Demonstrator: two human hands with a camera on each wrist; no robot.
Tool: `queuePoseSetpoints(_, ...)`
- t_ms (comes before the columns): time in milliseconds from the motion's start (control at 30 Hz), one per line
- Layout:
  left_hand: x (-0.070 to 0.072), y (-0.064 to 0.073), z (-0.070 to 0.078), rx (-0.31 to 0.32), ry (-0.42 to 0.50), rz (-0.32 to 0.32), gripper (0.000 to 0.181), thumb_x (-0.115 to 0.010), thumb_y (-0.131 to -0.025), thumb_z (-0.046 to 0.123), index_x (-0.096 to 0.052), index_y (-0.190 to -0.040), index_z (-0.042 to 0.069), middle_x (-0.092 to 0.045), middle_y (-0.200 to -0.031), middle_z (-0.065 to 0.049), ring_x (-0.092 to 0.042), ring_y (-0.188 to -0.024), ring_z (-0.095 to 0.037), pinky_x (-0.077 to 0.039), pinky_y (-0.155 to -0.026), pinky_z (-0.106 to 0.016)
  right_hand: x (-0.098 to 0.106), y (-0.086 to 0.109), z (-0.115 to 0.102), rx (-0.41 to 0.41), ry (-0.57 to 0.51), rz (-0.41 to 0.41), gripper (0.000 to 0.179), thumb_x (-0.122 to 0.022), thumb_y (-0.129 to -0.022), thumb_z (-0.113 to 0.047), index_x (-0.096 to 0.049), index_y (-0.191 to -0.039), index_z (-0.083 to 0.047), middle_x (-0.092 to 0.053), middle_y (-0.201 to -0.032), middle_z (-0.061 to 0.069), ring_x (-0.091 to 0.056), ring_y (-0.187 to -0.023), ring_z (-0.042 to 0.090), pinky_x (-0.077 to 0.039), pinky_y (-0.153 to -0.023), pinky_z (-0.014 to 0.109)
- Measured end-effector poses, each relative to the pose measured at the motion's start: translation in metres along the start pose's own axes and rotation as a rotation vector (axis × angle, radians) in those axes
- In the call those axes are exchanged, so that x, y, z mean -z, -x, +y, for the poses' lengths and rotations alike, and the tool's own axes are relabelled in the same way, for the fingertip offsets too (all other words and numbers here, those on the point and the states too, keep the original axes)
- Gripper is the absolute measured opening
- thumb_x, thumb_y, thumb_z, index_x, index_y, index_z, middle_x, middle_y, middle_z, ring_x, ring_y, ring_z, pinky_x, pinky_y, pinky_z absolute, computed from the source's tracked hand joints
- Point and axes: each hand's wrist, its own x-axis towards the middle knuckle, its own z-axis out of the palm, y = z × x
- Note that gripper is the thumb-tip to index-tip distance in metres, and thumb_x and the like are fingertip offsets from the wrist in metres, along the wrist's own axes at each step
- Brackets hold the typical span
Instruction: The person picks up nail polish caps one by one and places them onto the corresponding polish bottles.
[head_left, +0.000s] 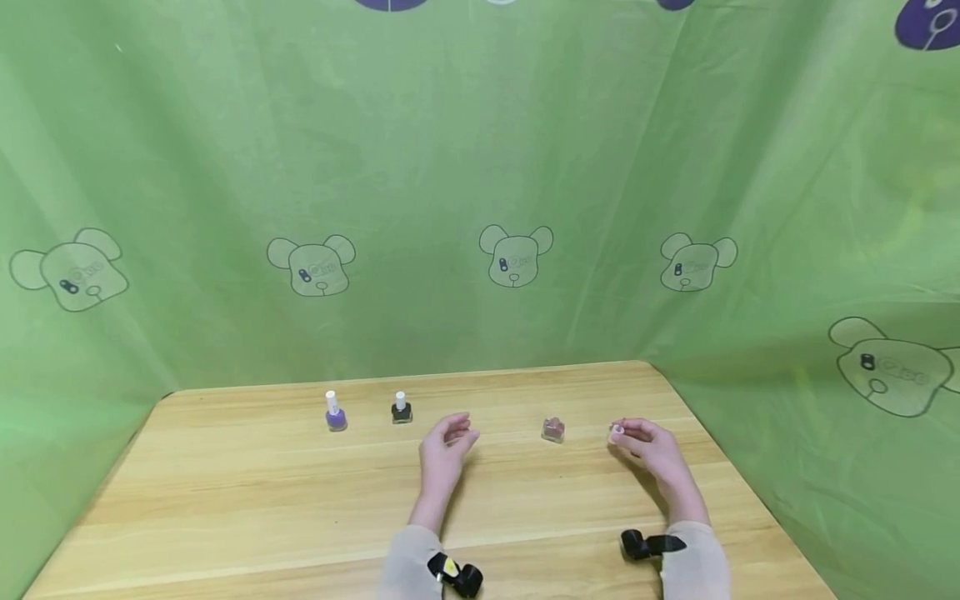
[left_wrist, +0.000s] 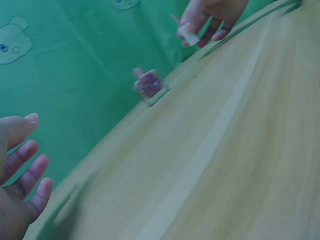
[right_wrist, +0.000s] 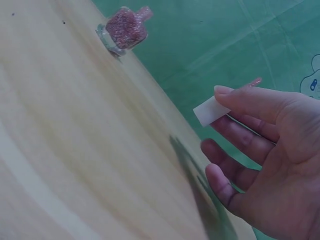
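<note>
My right hand (head_left: 651, 447) pinches a white nail polish cap (right_wrist: 212, 111) between thumb and index finger, over the right side of the table. Behind the thumb pokes out the cap's brush (right_wrist: 256, 82), its tip coated in pink glitter. To the left of this hand stands an uncapped bottle of pink glitter nail polish (head_left: 553, 431), upright on the table with its pink-smeared neck bare. My left hand (head_left: 442, 450) is raised left of that bottle, fingers loosely curved and holding nothing.
A purple nail polish bottle (head_left: 336, 418) and a black one (head_left: 402, 411), both with white caps on, stand toward the back left of the wooden table (head_left: 247, 500). A green curtain (head_left: 420, 167) with bear heads hangs behind the table and along its sides.
</note>
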Motion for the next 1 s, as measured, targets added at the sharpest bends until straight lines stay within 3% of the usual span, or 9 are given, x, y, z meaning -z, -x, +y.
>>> queuePoseSetpoints(167,-0.021,0.002,-0.004,-0.012,0.049,-0.050,0.034,-0.075,-0.082,0.007,-0.066,-0.114,-0.001,-0.067,-0.112,-0.024,-0.066,-0.099,-0.032,-0.058,-0.088,-0.031,0.003,0.001,-0.004,-0.005,-0.005,-0.011,0.051,-0.073,-0.088,-0.024,-0.055,-0.127,0.003,-0.066,-0.101,-0.019,-0.059,-0.090,-0.006,-0.053,-0.083,0.022)
queuePoseSetpoints(367,-0.041,0.001,-0.008,-0.018,0.059,-0.103,0.035,-0.075,-0.083,0.009,-0.066,-0.114,-0.001,-0.066,-0.116,-0.024,-0.063,-0.105,-0.037,-0.055,-0.094,-0.042,0.005,0.003,-0.012,0.016,-0.001,-0.029,0.052,-0.072,-0.088,-0.025,-0.054,-0.128,0.003,-0.069,-0.108,-0.007,-0.060,-0.091,-0.003,-0.055,-0.085,0.030)
queuePoseSetpoints(533,-0.055,-0.004,-0.014,-0.030,0.011,-0.146,0.035,-0.076,-0.082,0.012,-0.067,-0.114,0.001,-0.068,-0.117,-0.017,-0.063,-0.108,-0.035,-0.056,-0.094,-0.038,0.008,0.004,-0.016,0.044,0.022,-0.030,0.053,-0.071,-0.089,-0.026,-0.054,-0.129,0.003,-0.069,-0.112,-0.001,-0.061,-0.090,-0.003,-0.056,-0.083,0.030)
queuePoseSetpoints(700,-0.068,-0.007,-0.017,0.005,-0.032,-0.187,0.036,-0.077,-0.082,0.015,-0.067,-0.116,0.006,-0.069,-0.119,-0.010,-0.062,-0.111,-0.030,-0.055,-0.094,-0.032,0.011,0.005,-0.020,0.045,0.023,-0.028,0.053,-0.071,-0.089,-0.027,-0.053,-0.130,0.002,-0.068,-0.108,-0.005,-0.061,-0.090,-0.002,-0.057,-0.082,0.030)
queuePoseSetpoints(867,-0.080,-0.010,-0.017,-0.017,-0.067,-0.247,0.038,-0.077,-0.082,0.014,-0.067,-0.117,0.004,-0.067,-0.123,-0.013,-0.061,-0.113,-0.034,-0.055,-0.096,-0.038,0.012,0.006,-0.022,0.041,0.018,-0.024,0.055,-0.071,-0.089,-0.028,-0.053,-0.130,0.002,-0.067,-0.103,-0.012,-0.060,-0.089,-0.002,-0.056,-0.083,0.030)
queuePoseSetpoints(1000,-0.089,-0.013,-0.018,-0.027,-0.136,-0.303,0.042,-0.078,-0.081,0.016,-0.066,-0.120,0.006,-0.066,-0.126,-0.012,-0.060,-0.116,-0.032,-0.052,-0.101,-0.041,0.014,0.007,-0.023,0.057,0.050,-0.018,0.054,-0.071,-0.089,-0.028,-0.053,-0.130,0.002,-0.067,-0.105,-0.009,-0.060,-0.089,-0.003,-0.056,-0.082,0.028)
